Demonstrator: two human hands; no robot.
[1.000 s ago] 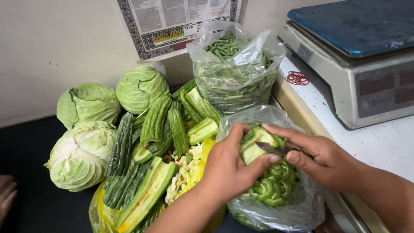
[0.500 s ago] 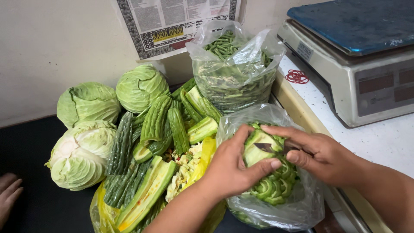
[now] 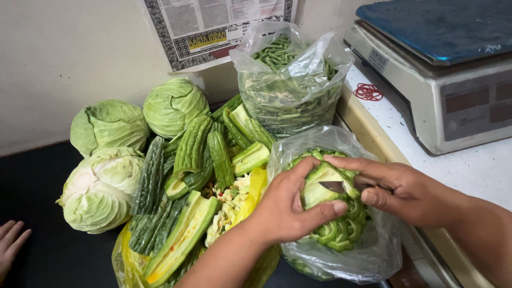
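Observation:
My left hand (image 3: 288,205) grips a piece of green bitter gourd (image 3: 320,184) over an open clear plastic bag (image 3: 368,256). My right hand (image 3: 397,186) holds a small knife (image 3: 335,186) whose dark blade rests against the cut face of the gourd. Several curved green slices (image 3: 341,232) lie piled in the bag just under both hands. To the left lies a heap of halved bitter gourds (image 3: 194,160) on a yellow plastic bag (image 3: 125,261).
Three pale green cabbages (image 3: 101,186) sit at the left against the wall. A clear bag of cut green beans (image 3: 290,85) stands behind. A weighing scale (image 3: 448,69) with a blue platform stands at right, red rubber bands (image 3: 368,92) beside it. Another person's fingers (image 3: 10,242) show at far left.
The gourd piece has turned slightly in my left hand and the knife has shifted along its cut face. The fingers at far left have moved up a little.

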